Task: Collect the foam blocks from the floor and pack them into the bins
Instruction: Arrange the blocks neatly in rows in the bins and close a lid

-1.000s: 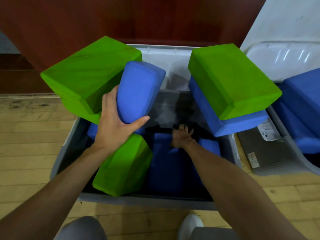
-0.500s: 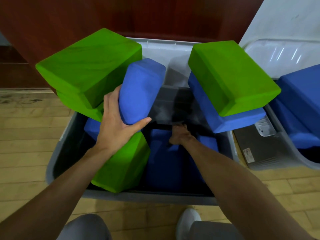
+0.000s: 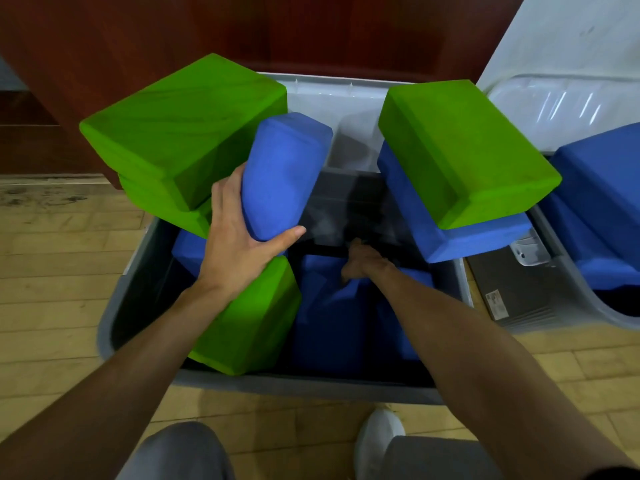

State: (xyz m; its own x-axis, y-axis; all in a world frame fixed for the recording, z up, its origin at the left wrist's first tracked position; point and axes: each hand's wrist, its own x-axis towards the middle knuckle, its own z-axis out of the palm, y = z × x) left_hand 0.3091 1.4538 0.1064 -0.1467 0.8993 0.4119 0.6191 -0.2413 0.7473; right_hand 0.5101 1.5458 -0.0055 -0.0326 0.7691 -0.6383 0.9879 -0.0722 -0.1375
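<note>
Wood floor (image 3: 52, 271); block (image 3: 280, 174) inside left grip (image 3: 235, 244)

Foam blocks (image 3: 249, 317) fill the near bin (image 3: 311, 385); a second bin (image 3: 568, 289), apparently holding more, stands right

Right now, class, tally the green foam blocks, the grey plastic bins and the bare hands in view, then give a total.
Green rectangular foam blocks: 4
Grey plastic bins: 2
Bare hands: 2, the left's grip holding a blue foam block
Total: 8
</note>
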